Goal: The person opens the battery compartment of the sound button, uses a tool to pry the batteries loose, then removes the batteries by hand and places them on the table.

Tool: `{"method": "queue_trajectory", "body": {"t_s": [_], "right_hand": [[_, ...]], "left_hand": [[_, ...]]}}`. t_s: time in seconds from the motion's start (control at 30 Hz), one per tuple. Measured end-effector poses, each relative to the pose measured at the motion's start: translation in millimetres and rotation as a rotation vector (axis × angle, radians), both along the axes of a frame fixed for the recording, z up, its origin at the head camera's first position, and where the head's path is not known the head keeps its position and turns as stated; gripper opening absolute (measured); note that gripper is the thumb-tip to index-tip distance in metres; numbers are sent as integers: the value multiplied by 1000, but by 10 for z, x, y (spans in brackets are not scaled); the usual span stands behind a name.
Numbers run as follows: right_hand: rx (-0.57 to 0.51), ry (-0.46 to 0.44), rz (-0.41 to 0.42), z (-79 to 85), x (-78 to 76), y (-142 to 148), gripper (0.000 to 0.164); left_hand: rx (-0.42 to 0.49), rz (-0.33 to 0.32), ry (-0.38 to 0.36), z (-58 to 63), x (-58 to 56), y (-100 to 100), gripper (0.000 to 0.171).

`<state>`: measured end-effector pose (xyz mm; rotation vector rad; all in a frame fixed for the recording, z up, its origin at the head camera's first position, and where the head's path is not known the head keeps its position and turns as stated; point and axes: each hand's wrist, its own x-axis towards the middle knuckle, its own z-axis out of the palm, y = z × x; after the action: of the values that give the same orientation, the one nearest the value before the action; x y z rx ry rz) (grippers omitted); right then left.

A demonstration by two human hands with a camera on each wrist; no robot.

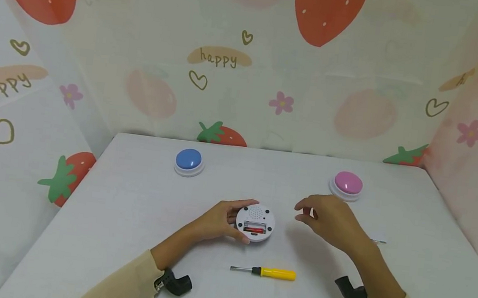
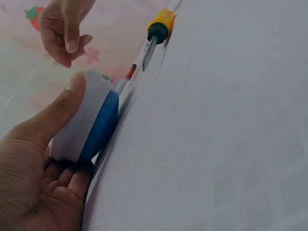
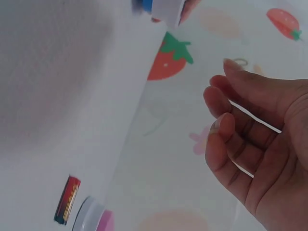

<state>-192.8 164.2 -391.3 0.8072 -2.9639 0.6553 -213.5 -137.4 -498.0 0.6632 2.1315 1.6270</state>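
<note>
My left hand (image 1: 215,221) grips a round buzzer button (image 1: 253,214) by its rim, thumb on one side and fingers on the other. Its white underside faces up, showing speaker holes and an uncovered battery compartment with a red battery (image 1: 255,230) inside. The blue press face (image 2: 102,126) points down toward the table in the left wrist view. To the right, my right hand (image 1: 331,224) hovers above the table with loosely bent fingers and nothing between them. A loose red-and-dark battery (image 3: 67,199) lies beside the pink button in the right wrist view.
A yellow-handled screwdriver (image 1: 277,273) lies in front of the held button. Farther back stand a blue button (image 1: 188,159) on the left and a pink button (image 1: 348,182) on the right. A small metallic item (image 1: 381,242) is partly hidden by the right wrist.
</note>
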Motion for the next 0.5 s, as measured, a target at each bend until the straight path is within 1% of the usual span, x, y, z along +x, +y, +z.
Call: {"method": "queue_trajectory", "body": {"t_s": [0.23,0.5], "right_hand": [[15,-19,7,-13,56,-160,20],[49,-28,38,-24,95,-334,21]], "left_hand": [[4,-2,-10,-1,0,3,93],[10,-9,1,-15,-16,2,92]]}}
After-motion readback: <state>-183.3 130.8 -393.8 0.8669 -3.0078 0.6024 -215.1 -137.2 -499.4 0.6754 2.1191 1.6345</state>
